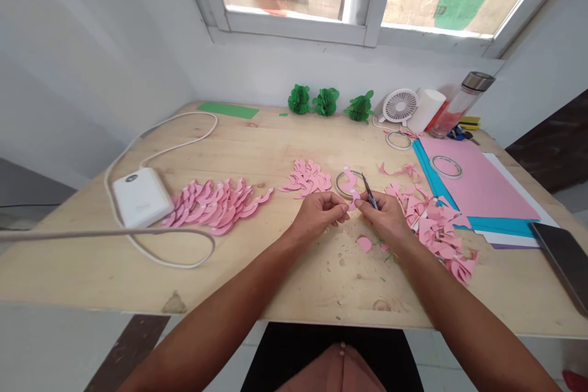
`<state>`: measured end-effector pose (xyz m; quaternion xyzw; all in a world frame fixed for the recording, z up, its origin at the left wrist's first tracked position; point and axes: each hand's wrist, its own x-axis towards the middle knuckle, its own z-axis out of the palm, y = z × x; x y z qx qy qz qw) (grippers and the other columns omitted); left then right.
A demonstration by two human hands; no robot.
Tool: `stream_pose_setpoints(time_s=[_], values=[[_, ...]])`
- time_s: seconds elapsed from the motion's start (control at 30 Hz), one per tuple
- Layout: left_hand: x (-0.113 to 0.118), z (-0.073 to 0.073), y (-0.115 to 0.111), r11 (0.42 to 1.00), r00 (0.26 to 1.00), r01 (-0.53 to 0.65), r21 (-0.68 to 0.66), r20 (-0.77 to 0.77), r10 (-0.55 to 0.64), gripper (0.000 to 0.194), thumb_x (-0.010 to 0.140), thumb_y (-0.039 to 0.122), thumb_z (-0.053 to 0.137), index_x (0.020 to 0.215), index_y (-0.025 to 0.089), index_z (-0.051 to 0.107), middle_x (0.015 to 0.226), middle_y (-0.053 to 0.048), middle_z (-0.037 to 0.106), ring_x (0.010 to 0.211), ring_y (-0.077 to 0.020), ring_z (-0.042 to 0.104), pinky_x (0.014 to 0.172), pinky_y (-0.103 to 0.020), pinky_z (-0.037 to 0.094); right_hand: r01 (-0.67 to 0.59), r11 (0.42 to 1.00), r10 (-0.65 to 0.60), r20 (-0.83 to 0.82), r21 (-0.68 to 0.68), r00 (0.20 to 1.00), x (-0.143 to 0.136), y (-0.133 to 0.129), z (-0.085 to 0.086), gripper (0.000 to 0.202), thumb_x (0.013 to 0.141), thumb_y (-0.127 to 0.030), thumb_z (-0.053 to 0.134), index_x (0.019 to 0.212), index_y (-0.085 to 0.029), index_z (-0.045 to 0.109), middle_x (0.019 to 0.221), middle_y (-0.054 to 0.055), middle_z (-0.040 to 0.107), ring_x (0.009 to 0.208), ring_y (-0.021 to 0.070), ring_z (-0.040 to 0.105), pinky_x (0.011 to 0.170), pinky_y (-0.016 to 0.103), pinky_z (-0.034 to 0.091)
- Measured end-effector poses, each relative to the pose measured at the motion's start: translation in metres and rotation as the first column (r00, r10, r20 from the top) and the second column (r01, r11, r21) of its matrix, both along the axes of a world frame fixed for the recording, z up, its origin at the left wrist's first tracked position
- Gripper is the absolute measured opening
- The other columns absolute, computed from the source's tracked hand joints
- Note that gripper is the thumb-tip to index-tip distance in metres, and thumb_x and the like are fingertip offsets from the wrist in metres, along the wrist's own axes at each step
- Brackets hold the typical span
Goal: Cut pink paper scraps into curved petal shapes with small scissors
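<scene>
One wooden table (151,282) lies under both hands. Beyond and to the right of the right hand (384,213) is one stack of coloured sheets (478,180), pink on top. Just right of that hand spreads one heap of pink scraps (441,229), too tangled to count. Well left of the left hand (323,209) lies one row of overlapping pink strips (220,203), their number unclear; farther left is one white power bank (142,198). One dark phone (563,260) is well to the right of the right hand. Beyond the hands stand three green paper figures (326,101), one small fan (400,106) and one bottle (462,104). Just beyond the left hand is one pile of small pink cutouts (309,177). Of three tape rings, one (340,184) is just beyond the hands, two (399,141) (445,166) farther off to the right. The right hand is closed around one pair of scissors (369,190), blades pointing away. One wavy pink piece (351,180) is between the hands, at the fingertips; the left hand pinches its near end.
</scene>
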<state>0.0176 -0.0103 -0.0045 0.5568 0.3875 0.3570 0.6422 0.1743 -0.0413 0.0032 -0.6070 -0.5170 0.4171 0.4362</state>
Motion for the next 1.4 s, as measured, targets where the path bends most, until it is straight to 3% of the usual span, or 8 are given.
stream_pose_setpoints(time_s=[0.53, 0.7, 0.87, 1.1, 1.4], values=[[0.0008, 0.0007, -0.0009, 0.999, 1.000, -0.017, 0.044, -0.008, 0.017, 0.016, 0.070, 0.028, 0.063, 0.065, 0.013, 0.059, 0.058, -0.002, 0.062, 0.051, -0.0090, 0.053, 0.050, -0.021, 0.042, 0.009, 1.000, -0.009, -0.012, -0.009, 1.000, 0.0004, 0.0003, -0.0009, 0.025, 0.069, -0.039, 0.061, 0.065, -0.016, 0.056, 0.048, -0.006, 0.036, 0.043, 0.0068, 0.030, 0.042, 0.021, 0.019], [0.0015, -0.0002, -0.0007, 0.999, 1.000, -0.008, 0.042, -0.003, 0.008, 0.018, 0.070, 0.028, 0.064, 0.080, 0.014, 0.061, 0.063, -0.002, 0.063, 0.057, -0.0112, 0.057, 0.052, -0.022, 0.043, 0.022, 1.000, -0.022, -0.024, 0.011, 0.999, 0.0020, 0.0013, -0.0051, 0.025, 0.068, -0.040, 0.063, 0.067, -0.015, 0.057, 0.049, -0.006, 0.040, 0.044, 0.0071, 0.032, 0.041, 0.021, 0.021], [0.0010, -0.0024, -0.0011, 0.990, 0.998, 0.009, 0.139, -0.055, -0.001, 0.026, 0.070, 0.029, 0.064, 0.092, 0.015, 0.061, 0.063, 0.001, 0.057, 0.056, -0.0100, 0.054, 0.052, -0.021, 0.042, 0.045, 0.999, -0.045, -0.010, 0.019, 0.999, 0.0032, 0.0016, -0.0064, 0.026, 0.069, -0.041, 0.062, 0.071, -0.015, 0.058, 0.048, -0.006, 0.040, 0.044, 0.0075, 0.033, 0.041, 0.021, 0.021], [0.0027, -0.0067, -0.0040, 0.944, 0.981, 0.003, 0.329, -0.184, 0.061, 0.020, 0.072, 0.029, 0.061, 0.089, 0.018, 0.061, 0.069, 0.001, 0.058, 0.061, -0.0101, 0.053, 0.058, -0.022, 0.044, 0.042, 0.999, -0.042, -0.031, 0.014, 0.999, 0.0002, 0.0019, -0.0045, 0.031, 0.064, -0.045, 0.066, 0.065, -0.016, 0.054, 0.048, -0.006, 0.037, 0.043, 0.0070, 0.031, 0.040, 0.021, 0.020], [0.0033, -0.0054, -0.0047, 0.924, 0.975, 0.022, 0.383, -0.213, 0.065, 0.014, 0.075, 0.030, 0.058, 0.081, 0.018, 0.059, 0.068, 0.001, 0.057, 0.060, -0.0097, 0.051, 0.057, -0.021, 0.042, 0.042, 0.999, -0.041, -0.039, 0.025, 0.998, 0.0003, 0.0013, -0.0047, 0.033, 0.063, -0.045, 0.069, 0.064, -0.016, 0.053, 0.049, -0.007, 0.036, 0.044, 0.0065, 0.029, 0.040, 0.020, 0.019]])
